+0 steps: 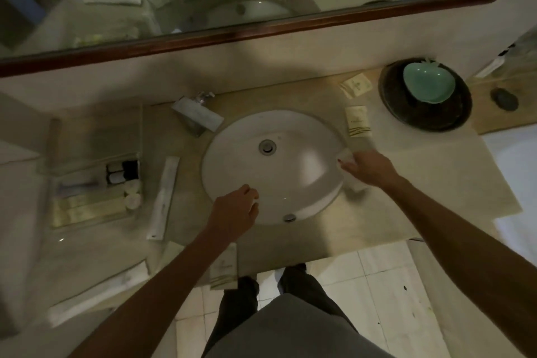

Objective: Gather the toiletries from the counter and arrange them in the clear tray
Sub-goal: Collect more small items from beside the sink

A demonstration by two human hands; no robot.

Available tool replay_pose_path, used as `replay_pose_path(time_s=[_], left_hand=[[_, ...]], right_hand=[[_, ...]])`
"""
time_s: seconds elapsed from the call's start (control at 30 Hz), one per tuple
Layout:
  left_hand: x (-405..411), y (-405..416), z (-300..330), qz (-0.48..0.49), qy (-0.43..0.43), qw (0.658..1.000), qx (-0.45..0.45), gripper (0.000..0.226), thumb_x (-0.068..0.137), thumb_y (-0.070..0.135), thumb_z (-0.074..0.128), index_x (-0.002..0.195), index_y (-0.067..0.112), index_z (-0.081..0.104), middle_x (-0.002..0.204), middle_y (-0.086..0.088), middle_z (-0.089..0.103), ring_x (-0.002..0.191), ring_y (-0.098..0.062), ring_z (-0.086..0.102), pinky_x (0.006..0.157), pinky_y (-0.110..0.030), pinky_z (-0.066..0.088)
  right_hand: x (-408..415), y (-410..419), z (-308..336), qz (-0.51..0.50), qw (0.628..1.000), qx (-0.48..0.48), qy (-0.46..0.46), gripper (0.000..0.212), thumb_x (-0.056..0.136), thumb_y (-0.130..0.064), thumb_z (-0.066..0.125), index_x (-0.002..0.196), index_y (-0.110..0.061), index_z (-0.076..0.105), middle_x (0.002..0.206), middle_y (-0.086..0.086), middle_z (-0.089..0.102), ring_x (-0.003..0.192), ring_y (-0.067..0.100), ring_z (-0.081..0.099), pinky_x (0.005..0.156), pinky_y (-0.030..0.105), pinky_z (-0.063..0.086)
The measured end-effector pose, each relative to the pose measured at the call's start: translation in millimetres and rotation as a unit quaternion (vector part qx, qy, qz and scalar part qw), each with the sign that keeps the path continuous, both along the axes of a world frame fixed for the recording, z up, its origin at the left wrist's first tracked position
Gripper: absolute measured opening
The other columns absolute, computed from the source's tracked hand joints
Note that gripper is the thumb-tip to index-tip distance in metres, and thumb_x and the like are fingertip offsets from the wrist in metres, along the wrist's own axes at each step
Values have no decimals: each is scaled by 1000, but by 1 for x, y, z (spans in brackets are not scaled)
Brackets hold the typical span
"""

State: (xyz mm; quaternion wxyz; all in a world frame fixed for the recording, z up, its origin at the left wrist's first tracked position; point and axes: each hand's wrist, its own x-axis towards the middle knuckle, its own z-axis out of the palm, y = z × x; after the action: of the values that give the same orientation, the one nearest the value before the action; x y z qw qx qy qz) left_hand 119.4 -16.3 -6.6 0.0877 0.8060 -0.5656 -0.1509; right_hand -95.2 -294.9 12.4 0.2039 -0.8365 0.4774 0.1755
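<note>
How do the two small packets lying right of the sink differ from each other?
The far packet lies skewed beside the dark plate; the near packet lies almost straight against the sink rim. The near one shows wavy stripes at one end; the far one shows none. Both are cream, flat and untouched.

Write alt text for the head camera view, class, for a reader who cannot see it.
Seen from above, a person's right hand grips a small white packet at the rim of a round white sink, while the left hand hovers over the basin. A clear tray of toiletries sits left of the sink, with more packets scattered on the counter.
</note>
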Motion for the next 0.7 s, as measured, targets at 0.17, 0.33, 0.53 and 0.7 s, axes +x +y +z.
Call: replay_pose_path(time_s=[0.17,0.33,0.53,0.7], left_hand=[[42,28,11,18,-15,1000,-10,25,95,36,45,103,18,60,104,-2,58,78,-27,63,62,-37,51],[96,76,14,77,-48,996,13,43,97,51,37,109,15,58,105,-3,58,87,-25,64,66,-36,51],[143,126,33,157,-109,981,14,56,88,64,44,108,14,58,101,-5,62,78,-25,65,60,-34,47],[183,153,34,163,-116,979,-37,34,85,45,64,94,12,66,83,-6,67,60,-25,66,49,-29,44]], right_hand=[[125,100,16,104,992,10,-66,45,97,-52,48,85,-12,64,80,8,63,78,29,63,69,36,47],[223,197,28,98,983,-6,-157,43,98,-48,44,94,-12,68,86,6,67,79,26,66,69,37,54],[310,280,39,51,983,13,-175,32,97,-39,47,82,-14,59,79,3,59,74,25,63,61,31,44],[352,318,36,-25,975,83,-206,29,89,-38,53,78,-12,60,79,6,65,72,24,65,60,31,48]])
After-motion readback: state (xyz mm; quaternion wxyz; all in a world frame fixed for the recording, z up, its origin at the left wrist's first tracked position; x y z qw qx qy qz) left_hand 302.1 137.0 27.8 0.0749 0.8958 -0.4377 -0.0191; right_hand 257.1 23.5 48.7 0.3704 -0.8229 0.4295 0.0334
